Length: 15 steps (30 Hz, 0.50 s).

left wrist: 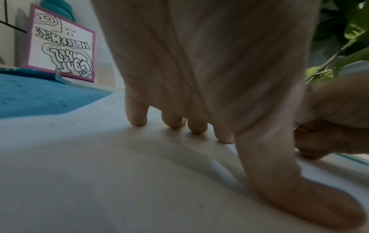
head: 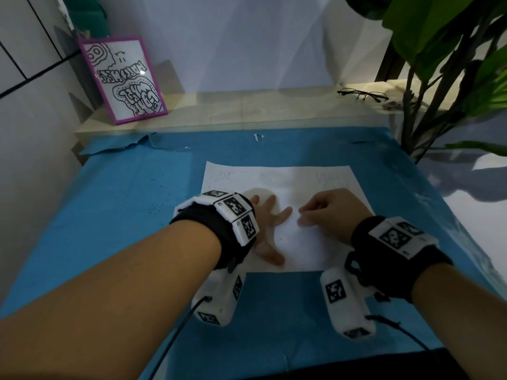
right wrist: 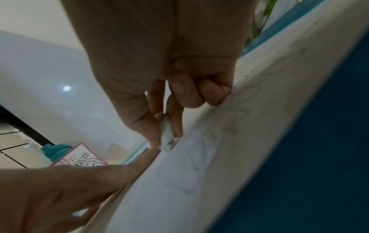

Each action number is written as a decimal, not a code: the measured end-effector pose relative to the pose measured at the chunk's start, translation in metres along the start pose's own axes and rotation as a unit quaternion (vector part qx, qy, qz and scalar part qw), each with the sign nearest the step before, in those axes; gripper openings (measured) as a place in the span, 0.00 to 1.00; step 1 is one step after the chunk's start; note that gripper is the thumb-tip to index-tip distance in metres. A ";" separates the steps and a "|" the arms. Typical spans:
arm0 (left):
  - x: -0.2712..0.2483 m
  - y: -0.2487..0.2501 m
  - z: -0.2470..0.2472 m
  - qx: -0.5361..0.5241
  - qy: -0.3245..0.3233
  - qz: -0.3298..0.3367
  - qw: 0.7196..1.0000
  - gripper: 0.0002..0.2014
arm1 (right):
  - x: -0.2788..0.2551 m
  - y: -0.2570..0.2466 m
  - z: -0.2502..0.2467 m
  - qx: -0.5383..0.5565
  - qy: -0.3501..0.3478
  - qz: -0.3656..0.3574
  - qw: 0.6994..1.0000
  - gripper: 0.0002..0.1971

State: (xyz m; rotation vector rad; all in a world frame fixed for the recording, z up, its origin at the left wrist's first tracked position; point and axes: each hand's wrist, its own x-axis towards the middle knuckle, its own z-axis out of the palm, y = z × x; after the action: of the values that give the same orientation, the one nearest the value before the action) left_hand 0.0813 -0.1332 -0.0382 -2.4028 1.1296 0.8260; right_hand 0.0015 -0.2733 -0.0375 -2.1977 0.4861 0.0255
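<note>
Far beyond the left hand (head: 267,229), a pink-framed drawing (head: 123,80) leans against the wall. That hand lies spread, pressing flat on the white paper (head: 301,179) atop the blue mat (head: 123,209). Just right of it, the right hand (head: 329,212) pinches a small white eraser (right wrist: 166,137), tip touching the paper; its own fingers hide the eraser from above. Beyond lie glasses (head: 362,95), a leafy plant (head: 439,64) further right.

Head view high above the paper (head: 301,182); both wrist views low, close, sharing the framed drawing (left wrist: 61,45).
</note>
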 end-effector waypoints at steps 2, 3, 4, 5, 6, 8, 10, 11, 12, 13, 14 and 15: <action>-0.006 0.000 -0.003 -0.007 0.008 0.005 1.000 0.52 | -0.005 -0.001 0.001 -0.019 -0.034 -0.008 0.999 0.04; -0.007 0.001 -0.003 -0.005 0.009 0.005 1.000 0.52 | -0.009 -0.001 0.003 -0.024 -0.065 -0.009 0.998 0.05; -0.007 0.001 -0.003 -0.004 0.007 0.004 1.000 0.52 | -0.011 0.000 0.002 -0.018 -0.077 -0.007 0.997 0.05; -0.007 0.001 -0.003 -0.008 0.004 0.003 1.000 0.52 | -0.009 0.001 -0.001 -0.009 -0.064 -0.002 0.998 0.04; -0.008 0.002 -0.004 -0.011 0.002 0.003 1.000 0.52 | -0.006 0.003 -0.004 0.001 -0.033 0.001 0.999 0.04; -0.011 0.003 -0.005 -0.010 0.002 0.007 1.000 0.51 | -0.003 0.003 -0.004 0.002 0.001 -0.004 1.000 0.05; -0.010 0.002 -0.003 -0.010 0.008 0.009 1.000 0.52 | -0.007 -0.001 0.003 -0.037 -0.039 -0.024 0.998 0.06; -0.009 0.001 -0.003 -0.012 0.010 0.010 1.000 0.52 | -0.009 -0.002 0.005 -0.044 -0.060 -0.027 0.997 0.05; -0.008 0.001 -0.003 -0.014 0.009 0.008 1.000 0.52 | -0.009 -0.002 0.002 -0.041 -0.064 -0.025 0.997 0.04; -0.008 0.001 -0.003 -0.017 0.006 0.007 1.000 0.52 | -0.006 -0.001 -0.002 -0.038 -0.046 -0.020 0.998 0.03; -0.009 0.002 -0.004 -0.018 0.004 0.007 1.000 0.52 | -0.003 -0.001 -0.006 -0.036 -0.017 -0.016 0.999 0.03; -0.009 0.003 -0.004 -0.018 0.004 0.007 1.000 0.51 | -0.001 -0.001 -0.007 -0.038 0.002 -0.013 0.999 0.03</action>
State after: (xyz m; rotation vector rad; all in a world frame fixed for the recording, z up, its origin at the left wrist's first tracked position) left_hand 0.0759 -0.1317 -0.0293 -2.4321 1.1444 0.8488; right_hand -0.0002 -0.2780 -0.0325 -2.2779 0.4652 0.0250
